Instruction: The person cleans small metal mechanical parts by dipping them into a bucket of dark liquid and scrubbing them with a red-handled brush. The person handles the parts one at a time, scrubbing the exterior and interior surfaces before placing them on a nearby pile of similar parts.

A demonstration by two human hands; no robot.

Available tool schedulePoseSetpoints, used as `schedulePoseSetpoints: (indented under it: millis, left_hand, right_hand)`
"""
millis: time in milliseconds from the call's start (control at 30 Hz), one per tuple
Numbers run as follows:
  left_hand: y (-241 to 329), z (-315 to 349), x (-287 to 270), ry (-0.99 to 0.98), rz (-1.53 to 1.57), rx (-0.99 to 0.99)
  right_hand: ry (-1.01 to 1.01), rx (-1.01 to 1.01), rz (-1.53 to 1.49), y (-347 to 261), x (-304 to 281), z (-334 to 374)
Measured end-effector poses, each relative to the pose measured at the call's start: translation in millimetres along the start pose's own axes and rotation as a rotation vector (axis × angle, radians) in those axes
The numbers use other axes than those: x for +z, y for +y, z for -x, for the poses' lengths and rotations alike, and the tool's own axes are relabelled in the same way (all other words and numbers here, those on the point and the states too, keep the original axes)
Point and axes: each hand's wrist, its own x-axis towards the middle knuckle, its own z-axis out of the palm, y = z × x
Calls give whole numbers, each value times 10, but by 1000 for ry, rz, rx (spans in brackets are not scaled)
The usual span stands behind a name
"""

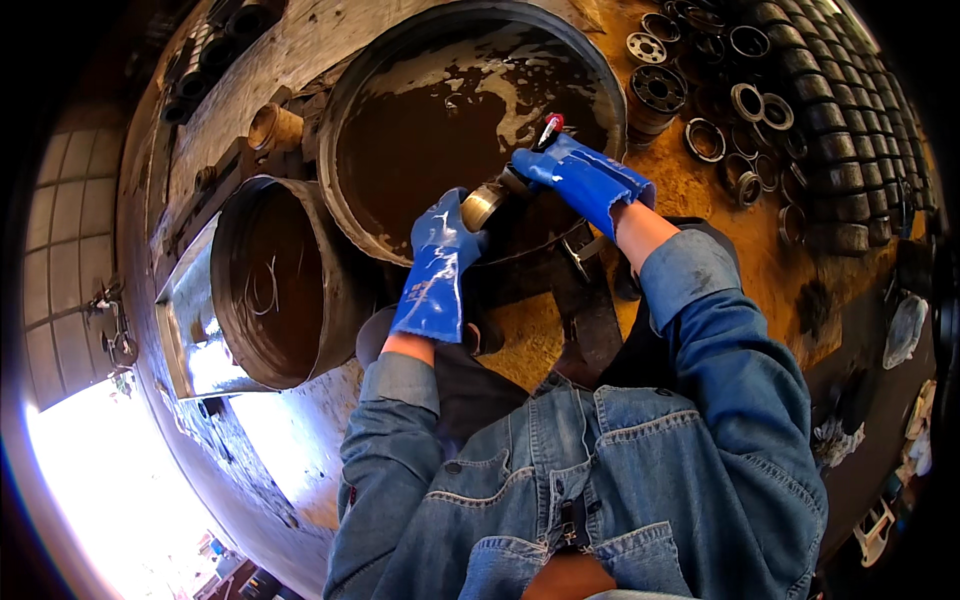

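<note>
From the head view, I see a person in a denim jacket and blue gloves leaning over a wide round basin [338, 185] of dark, murky liquid. A brassy metal cylinder [485, 206] sits between the two hands, over the basin's near edge. The left hand [441, 240] has its fingers curled against the cylinder's left side, gripping it. The right hand [575, 170] closes its fingers around a slim, red-ended tool [550, 131]; whether they also pinch the cylinder, I can't tell. A drum [345, 285] stands left of them, and metal rings [705, 140] lie off to the right.
</note>
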Motion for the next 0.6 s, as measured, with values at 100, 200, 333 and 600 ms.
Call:
schedulePoseSetpoints:
  millis: [100, 200, 333, 600]
  left_hand:
    - [327, -259, -64, -214, -177, -174]
    - [528, -405, -204, -365, -266, -250]
    - [239, -515, -106, -309, -167, -220]
    - [-131, -370, 354, -39, 395, 77]
  right_hand:
    - [-16, 2, -27, 45, 9, -41]
    - [26, -2, -54, 151, 145, -230]
    - [181, -51, 36, 355, 359, -436]
    - [225, -147, 77, 591, 50, -472]
